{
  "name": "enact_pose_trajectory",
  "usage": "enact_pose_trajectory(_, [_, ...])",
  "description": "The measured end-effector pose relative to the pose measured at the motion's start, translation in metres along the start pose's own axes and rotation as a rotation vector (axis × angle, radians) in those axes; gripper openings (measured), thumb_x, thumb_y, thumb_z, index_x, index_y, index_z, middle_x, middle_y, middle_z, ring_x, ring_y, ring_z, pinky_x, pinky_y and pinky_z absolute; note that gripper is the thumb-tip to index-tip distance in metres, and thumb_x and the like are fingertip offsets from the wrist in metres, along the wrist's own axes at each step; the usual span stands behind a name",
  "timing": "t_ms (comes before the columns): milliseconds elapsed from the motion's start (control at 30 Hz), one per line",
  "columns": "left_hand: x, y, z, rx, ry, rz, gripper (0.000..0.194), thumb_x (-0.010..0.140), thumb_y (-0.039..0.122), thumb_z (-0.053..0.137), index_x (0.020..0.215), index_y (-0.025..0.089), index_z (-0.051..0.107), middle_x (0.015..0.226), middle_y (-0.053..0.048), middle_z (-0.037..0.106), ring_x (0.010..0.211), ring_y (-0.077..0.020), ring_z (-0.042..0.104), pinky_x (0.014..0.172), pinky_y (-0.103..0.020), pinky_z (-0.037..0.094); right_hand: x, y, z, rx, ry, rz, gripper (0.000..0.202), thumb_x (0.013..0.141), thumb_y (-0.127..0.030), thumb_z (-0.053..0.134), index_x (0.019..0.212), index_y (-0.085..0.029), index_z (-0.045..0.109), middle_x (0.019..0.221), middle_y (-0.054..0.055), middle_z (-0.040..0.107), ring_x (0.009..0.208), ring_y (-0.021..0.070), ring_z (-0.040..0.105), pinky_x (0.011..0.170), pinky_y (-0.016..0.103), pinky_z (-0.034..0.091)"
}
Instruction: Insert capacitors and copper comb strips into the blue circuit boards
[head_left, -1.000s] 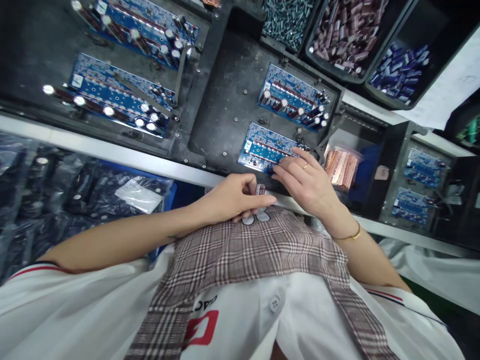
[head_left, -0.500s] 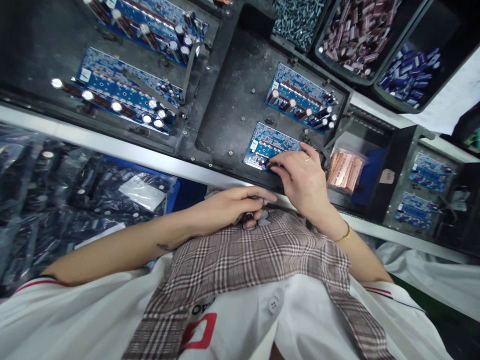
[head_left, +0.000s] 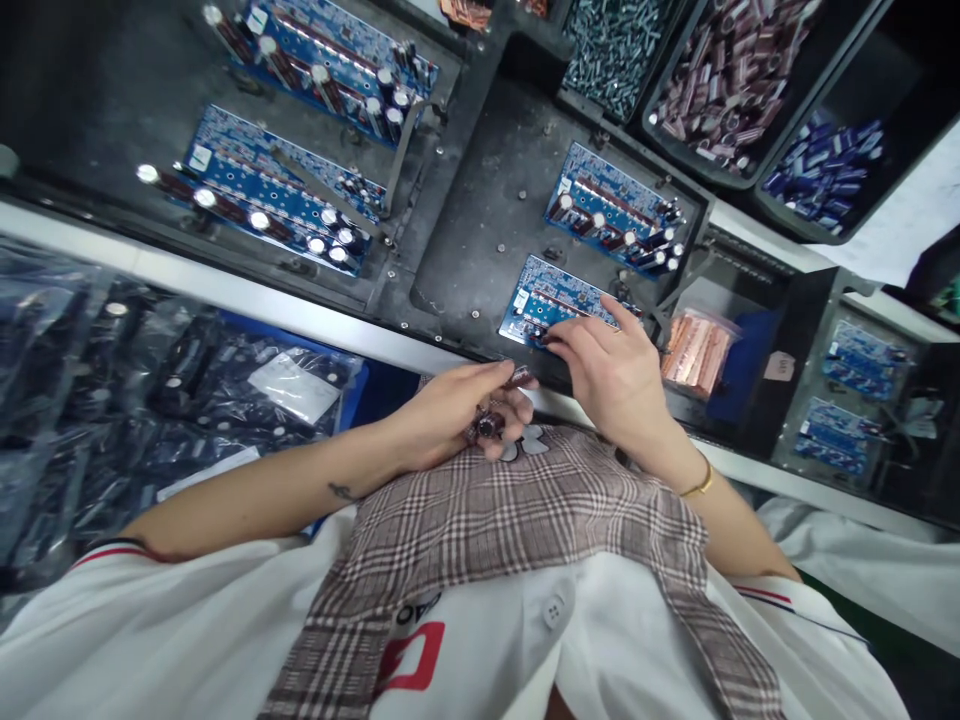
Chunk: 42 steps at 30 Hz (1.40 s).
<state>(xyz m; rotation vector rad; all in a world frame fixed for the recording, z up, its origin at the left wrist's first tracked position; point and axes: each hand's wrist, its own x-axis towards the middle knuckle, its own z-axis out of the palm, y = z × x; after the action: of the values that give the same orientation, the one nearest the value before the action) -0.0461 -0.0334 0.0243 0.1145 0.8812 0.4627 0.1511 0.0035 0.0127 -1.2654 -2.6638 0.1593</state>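
Several brown cylindrical capacitors lie in my left hand, whose fingers curl around them in front of the apron. One more capacitor shows by its thumb tip. My right hand is over the nearest blue circuit board, thumb and index finger pinched on a small dark capacitor at the board's near edge. The fingers hide part of that capacitor and the board's right end. Just behind it, a second blue board carries a row of upright brown capacitors and several dark ones.
Two populated boards sit in the left tray. Bins of small green-grey parts, brown capacitors and blue capacitors stand at the back right. A bag of copper-coloured strips lies right of my hand. Bagged parts fill the lower left.
My left fingers have opened somewhat, showing more of the capacitors, and one now shows by the thumb. My right hand stays at the near board's edge. The whole view has shifted slightly.
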Motion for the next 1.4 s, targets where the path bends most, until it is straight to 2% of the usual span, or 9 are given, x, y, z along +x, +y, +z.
enact_pose_trajectory(100, [0.0, -0.001, -0.001, -0.013, -0.004, -0.029, 0.025, 0.098, 0.029, 0.043, 0.094, 0.01, 0.059, 0.078, -0.008, 0.062, 0.057, -0.0122, 0.058, 0.04, -0.02, 0.047, -0.001, 0.003, 0.001, -0.009, 0.003, -0.085, 0.021, 0.097, -0.018, 0.043, 0.108, -0.018, 0.061, 0.102, 0.005, 0.071, 0.094, 0.017, 0.066, 0.114, 0.047, 0.033])
enact_pose_trajectory(333, [-0.004, -0.003, -0.005, -0.142, -0.123, -0.008, 0.024, 0.092, 0.033, 0.059, 0.082, 0.011, 0.058, 0.068, 0.001, 0.049, 0.048, -0.0022, 0.042, 0.035, -0.008, 0.026, 0.001, -0.013, -0.016, 0.251, 0.006, -0.067, 0.023, 0.095, -0.032, 0.052, 0.113, -0.021, 0.061, 0.101, 0.003, 0.072, 0.098, 0.0161, 0.065, 0.114, 0.045, 0.034])
enact_pose_trajectory(467, [-0.001, -0.003, -0.008, -0.142, -0.069, -0.011, 0.03, 0.094, 0.038, 0.053, 0.093, 0.01, 0.062, 0.074, -0.003, 0.056, 0.056, -0.0066, 0.052, 0.038, -0.011, 0.037, 0.013, -0.022, -0.011, 0.193, 0.044, 0.027, 0.019, 0.096, -0.028, 0.048, 0.104, -0.022, 0.065, 0.096, 0.002, 0.071, 0.095, 0.0167, 0.064, 0.115, 0.046, 0.03])
enact_pose_trajectory(600, [0.002, -0.002, -0.012, -0.096, -0.052, -0.027, 0.027, 0.096, 0.029, 0.045, 0.1, 0.008, 0.063, 0.079, -0.007, 0.06, 0.062, -0.0115, 0.058, 0.044, -0.018, 0.048, 0.024, -0.018, 0.005, 0.157, 0.034, 0.084, 0.023, 0.096, -0.021, 0.044, 0.104, -0.023, 0.066, 0.103, 0.004, 0.07, 0.099, 0.0183, 0.063, 0.111, 0.046, 0.034])
enact_pose_trajectory(833, [0.0, 0.001, -0.015, -0.073, -0.103, -0.055, 0.019, 0.091, 0.029, 0.053, 0.09, 0.011, 0.06, 0.069, -0.001, 0.051, 0.046, -0.0036, 0.04, 0.032, -0.01, 0.023, 0.024, -0.02, 0.014, 0.097, 0.066, 0.023, 0.023, 0.097, -0.021, 0.044, 0.107, -0.021, 0.064, 0.103, 0.005, 0.069, 0.095, 0.0179, 0.062, 0.11, 0.044, 0.036])
enact_pose_trajectory(1033, [-0.015, 0.008, -0.014, 0.214, -0.084, 0.03, 0.02, 0.088, 0.035, 0.057, 0.091, 0.016, 0.058, 0.068, 0.003, 0.049, 0.038, -0.0014, 0.031, 0.031, -0.01, 0.014, 0.025, -0.024, 0.015, -0.004, 0.107, -0.102, 0.025, 0.097, -0.018, 0.042, 0.111, -0.019, 0.063, 0.099, 0.005, 0.067, 0.095, 0.0181, 0.057, 0.114, 0.049, 0.029])
enact_pose_trajectory(1200, [-0.03, 0.051, 0.003, 0.567, -0.092, 0.032, 0.026, 0.088, 0.043, 0.057, 0.091, 0.017, 0.059, 0.062, 0.004, 0.049, 0.034, -0.0004, 0.022, 0.03, -0.012, 0.009, 0.032, -0.021, 0.012, -0.061, 0.066, -0.204, 0.026, 0.097, -0.016, 0.038, 0.101, -0.015, 0.063, 0.089, 0.006, 0.063, 0.09, 0.0186, 0.056, 0.111, 0.049, 0.033])
enact_pose_trajectory(1300, [-0.021, 0.1, 0.04, 0.769, -0.058, 0.187, 0.024, 0.087, 0.04, 0.059, 0.086, 0.016, 0.061, 0.057, 0.003, 0.047, 0.033, -0.0007, 0.023, 0.031, -0.014, 0.009, 0.036, -0.018, 0.009, -0.101, 0.081, -0.183, 0.024, 0.095, -0.013, 0.039, 0.094, -0.014, 0.062, 0.088, 0.007, 0.062, 0.087, 0.0194, 0.057, 0.109, 0.049, 0.036])
enact_pose_trajectory(1400, [0.018, 0.155, 0.089, 0.832, -0.041, 0.393, 0.015, 0.084, 0.029, 0.061, 0.08, 0.014, 0.062, 0.058, 0.0, 0.048, 0.035, -0.0008, 0.024, 0.033, -0.015, 0.007, 0.04, -0.013, 0.007, -0.118, 0.07, -0.276, 0.02, 0.093, -0.011, 0.041, 0.09, -0.014, 0.061, 0.086, 0.006, 0.061, 0.084, 0.0196, 0.058, 0.108, 0.048, 0.036])
